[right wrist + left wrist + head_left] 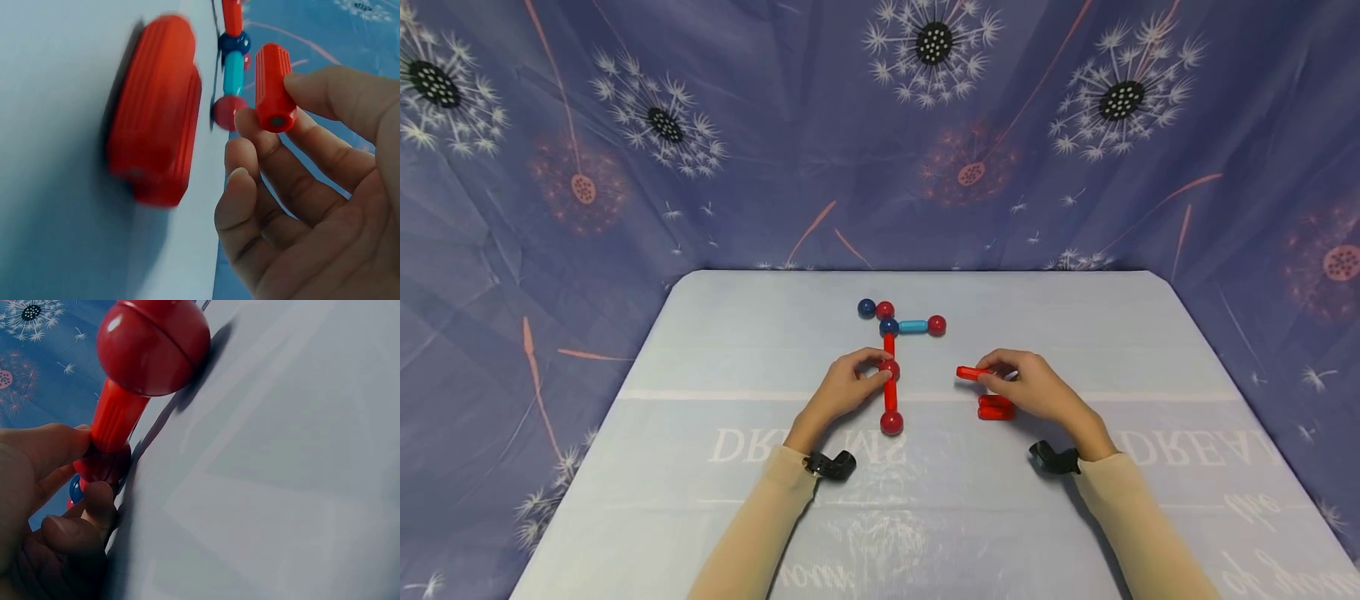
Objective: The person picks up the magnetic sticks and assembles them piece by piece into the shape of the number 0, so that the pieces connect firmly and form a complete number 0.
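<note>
Your left hand (842, 390) pinches the middle red plastic ball (890, 367) of the stick-and-ball chain mid-table, steadying it; your right hand (1033, 387) grips a short red ribbed plastic stick (970, 373) (two spares (996, 407) beneath).

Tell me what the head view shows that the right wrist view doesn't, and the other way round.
Only the head view shows the left hand pinching the middle red ball of the rod-and-ball chain, the near end ball, and the two loose balls at the far end.

Only the right wrist view shows the grey disc in the end face of the held red rod, pinched between thumb and fingers.

Both show the right hand holding that rod, the two spare red rods lying side by side, and the light blue rod.
</note>
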